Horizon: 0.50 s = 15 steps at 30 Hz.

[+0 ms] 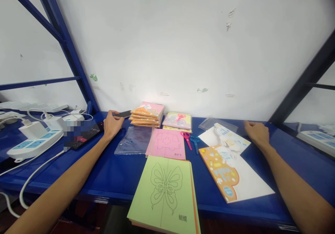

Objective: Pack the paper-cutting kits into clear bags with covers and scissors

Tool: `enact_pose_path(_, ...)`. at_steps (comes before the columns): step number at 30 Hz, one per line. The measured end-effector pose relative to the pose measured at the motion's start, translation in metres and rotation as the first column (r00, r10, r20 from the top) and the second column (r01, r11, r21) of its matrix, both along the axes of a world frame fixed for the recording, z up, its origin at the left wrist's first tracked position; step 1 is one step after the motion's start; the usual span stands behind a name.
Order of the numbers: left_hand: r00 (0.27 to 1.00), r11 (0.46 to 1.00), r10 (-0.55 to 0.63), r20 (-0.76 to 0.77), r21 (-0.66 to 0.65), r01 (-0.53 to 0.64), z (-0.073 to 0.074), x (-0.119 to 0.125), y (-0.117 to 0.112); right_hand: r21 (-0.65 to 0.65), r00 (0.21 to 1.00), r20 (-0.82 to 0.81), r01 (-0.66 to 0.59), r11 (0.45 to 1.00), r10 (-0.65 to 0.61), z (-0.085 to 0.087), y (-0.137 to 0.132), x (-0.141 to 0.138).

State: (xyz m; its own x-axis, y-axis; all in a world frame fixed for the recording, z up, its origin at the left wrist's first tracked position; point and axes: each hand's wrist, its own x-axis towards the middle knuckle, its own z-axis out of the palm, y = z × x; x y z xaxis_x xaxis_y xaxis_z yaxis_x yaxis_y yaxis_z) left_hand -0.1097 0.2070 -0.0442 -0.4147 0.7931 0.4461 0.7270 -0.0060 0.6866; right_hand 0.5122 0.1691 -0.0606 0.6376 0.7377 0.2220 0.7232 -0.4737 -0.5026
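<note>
My left hand (112,123) reaches to the back left of the blue shelf (110,171) and is closed on a thin dark phone (123,114) beside a stack of craft paper packs (147,114). My right hand (257,133) rests knuckles up on the shelf at the right, fingers curled, next to a white printed sheet (225,138) and a clear plastic sleeve (209,123). A green pad with a butterfly outline (165,192) lies nearest me. Behind it is a pink sheet with an ambulance outline (166,144).
Pink scissors (186,138) and blue scissors (195,142) lie between the pink sheet and an orange-and-white cover (232,174). A clear bag (134,140) lies left of the pink sheet. Power strips (34,144), cables and a dark phone (87,133) crowd the left. Blue frame bars stand on both sides.
</note>
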Motion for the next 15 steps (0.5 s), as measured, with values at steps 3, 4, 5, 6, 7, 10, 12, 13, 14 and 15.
enact_pose_path(3,1.000,1.000,0.009,0.005,0.003,-0.009,-0.0005,-0.0006,0.0001,0.004,1.000,0.013,0.003,1.000,-0.003,-0.0008,0.0009,0.0002)
enact_pose_path(4,1.000,1.000,0.011,0.006,0.005,-0.012,-0.0007,-0.0007,0.0002,0.004,1.000,0.017,0.002,1.000,-0.003,-0.0010,0.0012,0.0004)
enact_pose_path(5,1.000,1.000,0.013,0.007,0.007,-0.013,-0.0008,-0.0009,0.0003,0.003,1.000,0.022,0.001,1.000,-0.001,-0.0013,0.0015,0.0005)
enact_pose_path(6,1.000,1.000,0.013,0.009,0.009,-0.013,-0.0008,-0.0010,0.0004,0.001,1.000,0.026,0.000,1.000,-0.001,-0.0015,0.0018,0.0005)
enact_pose_path(7,1.000,1.000,0.012,0.010,0.010,-0.012,-0.0008,-0.0010,0.0004,-0.001,1.000,0.030,0.001,1.000,-0.001,-0.0017,0.0019,0.0004)
enact_pose_path(10,1.000,1.000,0.014,0.014,0.012,-0.014,0.0000,-0.0009,0.0006,-0.009,0.999,0.041,0.004,1.000,-0.004,-0.0019,0.0021,-0.0005)
enact_pose_path(12,1.000,1.000,0.017,0.015,0.013,-0.017,0.0007,-0.0006,0.0004,-0.008,0.999,0.053,0.002,1.000,-0.002,-0.0014,0.0019,-0.0017)
enact_pose_path(13,1.000,1.000,0.018,0.016,0.012,-0.018,0.0011,-0.0003,0.0002,-0.005,0.998,0.061,-0.002,1.000,0.002,-0.0006,0.0018,-0.0026)
enact_pose_path(14,1.000,1.000,0.017,0.017,0.012,-0.017,0.0014,0.0000,-0.0002,0.000,0.997,0.071,-0.008,1.000,0.008,0.0006,0.0017,-0.0036)
enact_pose_path(15,1.000,1.000,0.015,0.019,0.011,-0.016,0.0018,0.0004,-0.0006,0.006,0.996,0.082,-0.018,1.000,0.018,0.0024,0.0016,-0.0049)
